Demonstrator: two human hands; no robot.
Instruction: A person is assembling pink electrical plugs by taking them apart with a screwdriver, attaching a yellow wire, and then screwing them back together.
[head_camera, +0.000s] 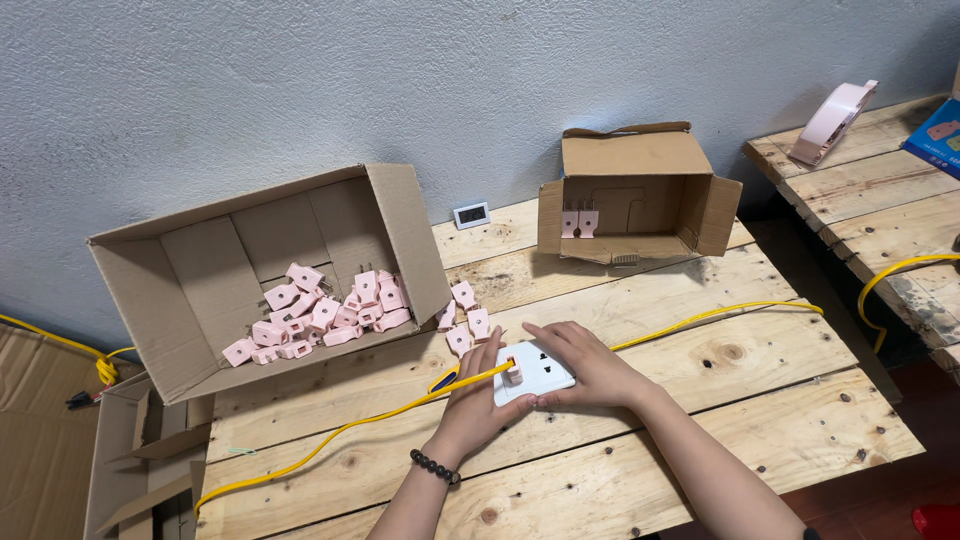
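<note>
Left hand: we are resting our left hand (478, 398) at the near-left corner of the white socket plate (535, 372), fingers curled together and pinching the small pink plug (512, 373) that is sitting on the plate's face.
Right hand: our right hand (588, 365) is lying flat over the plate's far and right edges, fingers spread and pressing it down against the wooden table (700, 400).
Socket plate: it is lying face up near the middle of the table, between our two hands, with a yellow cable (330, 436) running out to the left and another stretch going off to the right.
Wrist: we are wearing a dark bead bracelet (435, 467) on the left wrist.
Loose plugs: a few more pink plugs (465, 318) are lying on the boards just beyond the plate.
Big box: a large cardboard box (230, 250) is tipped on its side at the left, holding a heap of pink plugs.
Small box: a smaller open carton (636, 190) is standing by the wall, well apart, with two pink plugs inside.
Wall side: a small white display unit (471, 215) is leaning against the wall between the boxes.
</note>
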